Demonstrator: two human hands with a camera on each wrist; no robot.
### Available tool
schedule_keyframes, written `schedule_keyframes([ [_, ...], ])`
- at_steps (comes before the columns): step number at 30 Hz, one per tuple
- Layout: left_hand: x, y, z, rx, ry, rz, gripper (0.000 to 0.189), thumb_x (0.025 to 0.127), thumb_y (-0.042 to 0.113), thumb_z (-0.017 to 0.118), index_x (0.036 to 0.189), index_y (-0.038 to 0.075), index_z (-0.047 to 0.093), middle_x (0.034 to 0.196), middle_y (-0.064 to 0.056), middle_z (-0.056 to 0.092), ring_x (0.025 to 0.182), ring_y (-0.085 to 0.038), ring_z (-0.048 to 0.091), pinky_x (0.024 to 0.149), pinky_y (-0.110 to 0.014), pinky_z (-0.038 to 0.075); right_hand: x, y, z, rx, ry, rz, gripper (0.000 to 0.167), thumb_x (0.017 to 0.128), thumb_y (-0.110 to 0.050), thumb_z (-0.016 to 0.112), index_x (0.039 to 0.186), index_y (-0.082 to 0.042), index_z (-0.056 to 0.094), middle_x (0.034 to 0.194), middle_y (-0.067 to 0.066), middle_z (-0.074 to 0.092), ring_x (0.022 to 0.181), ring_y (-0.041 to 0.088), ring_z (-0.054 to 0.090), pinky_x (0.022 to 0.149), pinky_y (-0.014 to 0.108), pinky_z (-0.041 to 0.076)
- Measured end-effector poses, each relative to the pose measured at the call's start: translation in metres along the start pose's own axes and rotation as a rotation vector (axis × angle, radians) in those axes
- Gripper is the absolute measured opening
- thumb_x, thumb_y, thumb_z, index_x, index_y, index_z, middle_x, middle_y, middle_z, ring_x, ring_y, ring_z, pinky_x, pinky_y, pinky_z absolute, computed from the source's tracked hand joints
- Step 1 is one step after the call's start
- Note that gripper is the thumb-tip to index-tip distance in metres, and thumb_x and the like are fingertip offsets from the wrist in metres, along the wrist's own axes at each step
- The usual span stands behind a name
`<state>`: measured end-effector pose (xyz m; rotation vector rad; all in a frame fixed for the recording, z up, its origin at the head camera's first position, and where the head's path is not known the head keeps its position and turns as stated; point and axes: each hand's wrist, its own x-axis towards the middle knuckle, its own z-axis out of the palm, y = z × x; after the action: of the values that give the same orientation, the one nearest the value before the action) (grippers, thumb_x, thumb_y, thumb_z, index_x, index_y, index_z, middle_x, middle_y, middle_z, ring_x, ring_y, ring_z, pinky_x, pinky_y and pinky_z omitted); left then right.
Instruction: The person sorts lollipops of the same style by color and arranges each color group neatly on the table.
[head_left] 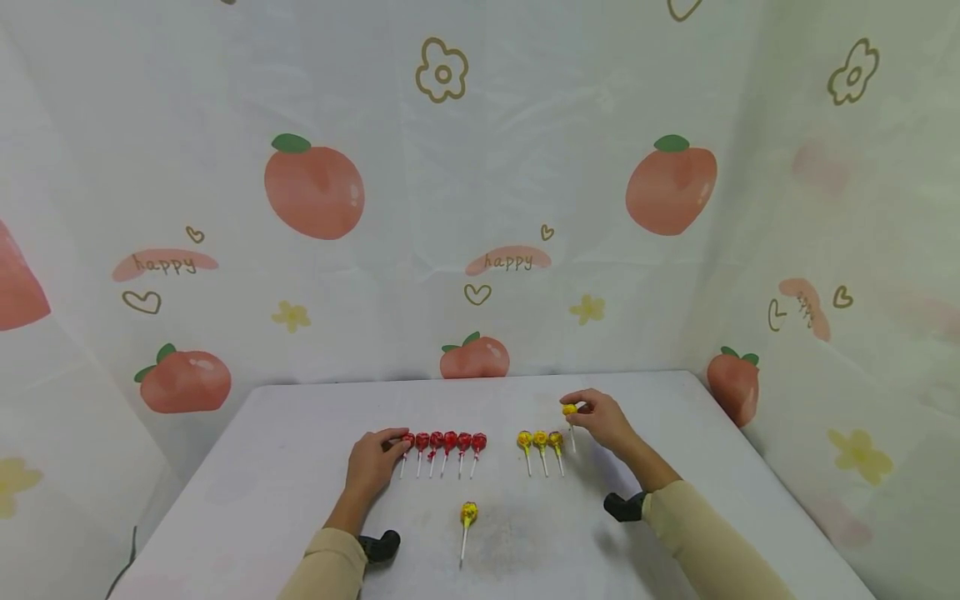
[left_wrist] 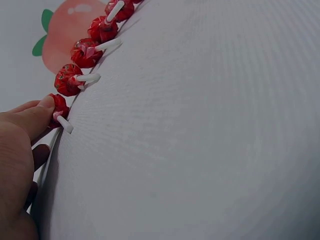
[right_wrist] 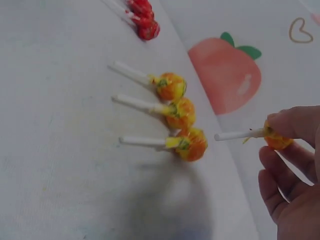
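My left hand (head_left: 373, 461) pinches the head of the leftmost red lollipop (left_wrist: 60, 111) between thumb and fingers, at the end of a row of several red lollipops (head_left: 450, 440). My right hand (head_left: 604, 419) holds a yellow lollipop (right_wrist: 278, 140) by its wrapped head, raised over the table with its white stick hanging down in the head view. Just left of that hand, three yellow lollipops (head_left: 540, 438) lie side by side, sticks toward me. Another yellow lollipop (head_left: 468, 512) lies alone nearer the front, between my forearms.
The white table (head_left: 247, 467) carries both rows, with a gap between the red and the yellow. Behind it hangs a pale curtain (head_left: 525, 108) printed with fruit and flowers. Black wrist mounts (head_left: 381, 547) stick out from both forearms close over the table.
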<state>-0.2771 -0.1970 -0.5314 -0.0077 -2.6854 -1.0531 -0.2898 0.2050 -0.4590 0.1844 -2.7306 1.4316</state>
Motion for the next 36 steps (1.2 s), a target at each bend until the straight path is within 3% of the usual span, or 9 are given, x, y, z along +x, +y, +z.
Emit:
schedule_keyframes([
  [4, -0.001, 0.001, -0.002, 0.000, 0.011, 0.032, 0.025, 0.088, 0.020, 0.073, 0.112, 0.012, 0.074, 0.087, -0.002, 0.063, 0.078, -0.020, 0.051, 0.071, -0.038, 0.042, 0.003, 0.012, 0.003, -0.022, -0.022, 0.062, 0.029, 0.087, -0.004, 0.070, 0.116, -0.004, 0.068, 0.109, 0.007, 0.066, 0.094, 0.025, 0.057, 0.080, 0.038, 0.050],
  [12, -0.001, 0.002, -0.002, 0.011, -0.002, 0.027, 0.027, 0.089, 0.022, 0.072, 0.115, 0.014, 0.073, 0.091, -0.002, 0.063, 0.080, -0.018, 0.052, 0.072, -0.037, 0.043, 0.004, 0.034, 0.013, -0.095, -0.021, 0.098, 0.024, 0.085, -0.005, 0.072, 0.109, -0.005, 0.070, 0.105, 0.005, 0.067, 0.091, 0.022, 0.058, 0.080, 0.038, 0.049],
  [19, -0.001, 0.001, -0.001, 0.005, -0.003, 0.024, 0.027, 0.089, 0.021, 0.072, 0.115, 0.014, 0.073, 0.093, -0.002, 0.064, 0.082, -0.019, 0.052, 0.074, -0.038, 0.044, 0.002, 0.042, 0.018, -0.109, -0.049, 0.079, 0.021, 0.083, -0.005, 0.074, 0.104, -0.005, 0.071, 0.100, 0.004, 0.067, 0.087, 0.020, 0.058, 0.075, 0.035, 0.049],
  [36, -0.001, 0.003, -0.001, 0.003, -0.002, 0.016, 0.027, 0.090, 0.020, 0.071, 0.115, 0.013, 0.073, 0.095, -0.004, 0.064, 0.084, -0.021, 0.053, 0.077, -0.041, 0.046, -0.002, 0.043, 0.025, -0.133, -0.026, 0.060, 0.021, 0.082, -0.004, 0.075, 0.103, -0.005, 0.071, 0.098, 0.003, 0.068, 0.085, 0.018, 0.059, 0.075, 0.036, 0.049],
])
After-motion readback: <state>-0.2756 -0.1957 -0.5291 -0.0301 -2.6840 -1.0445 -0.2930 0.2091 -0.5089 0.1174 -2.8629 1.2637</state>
